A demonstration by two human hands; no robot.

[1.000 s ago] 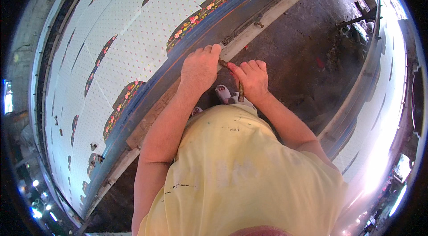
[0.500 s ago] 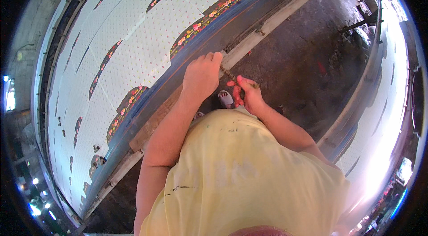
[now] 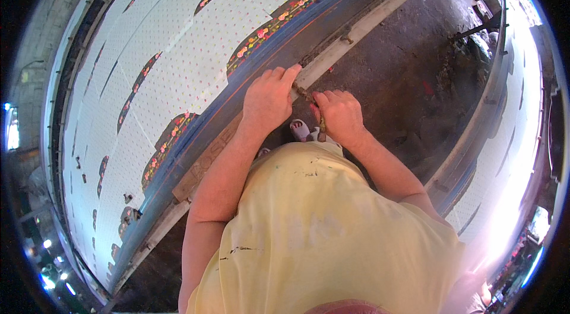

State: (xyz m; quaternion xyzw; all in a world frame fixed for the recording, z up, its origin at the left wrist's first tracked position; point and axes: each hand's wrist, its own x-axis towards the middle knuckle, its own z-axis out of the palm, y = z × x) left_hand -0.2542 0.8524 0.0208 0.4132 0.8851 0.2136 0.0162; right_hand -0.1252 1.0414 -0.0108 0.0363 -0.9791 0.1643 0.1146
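My left hand (image 3: 270, 97) lies at the edge of the long table, its fingers bent together over the pale rail (image 3: 326, 60). Its thumb and whatever lies under the fingers are hidden. Close to its right, my right hand (image 3: 339, 113) is closed, palm down, around a thin, dull yellowish tool (image 3: 322, 127); part of it shows below the fingers. The fingertips are beside a rusty bolt (image 3: 303, 92) that juts out from the rail between my two hands. Whether the tool touches the bolt I cannot tell.
White dotted fabric with dark floral patches (image 3: 196, 70) covers the long table. More rusty bolts (image 3: 346, 39) jut from its rail. A wooden board (image 3: 205, 162) lies along the edge below my left hand. Another long table (image 3: 504, 159) stands right, across the dark floor (image 3: 409, 70).
My right hand has turned from palm up to palm down and come up closer to the bolt. The left hand has barely shifted along the rail.
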